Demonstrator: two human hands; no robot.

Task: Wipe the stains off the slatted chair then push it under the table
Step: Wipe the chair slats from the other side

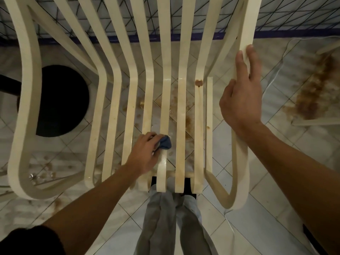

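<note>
As you scrub, L hand [145, 153]: pinches cloth [165, 143] on chair [24, 89] seat slat.
R hand [241, 105]: grips armrest [245, 24].
Stain [198, 83]: far slat, easily missed; wet cloth could smear it.
Black base [60, 100]: prob. table's, left.

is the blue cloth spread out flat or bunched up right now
Bunched up. The blue cloth is a small crumpled wad gripped by the left hand against a seat slat of the slatted chair.

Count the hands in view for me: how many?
2. The left hand presses a blue cloth on a seat slat near the front; the right hand holds the right armrest. None seems hidden.
</note>
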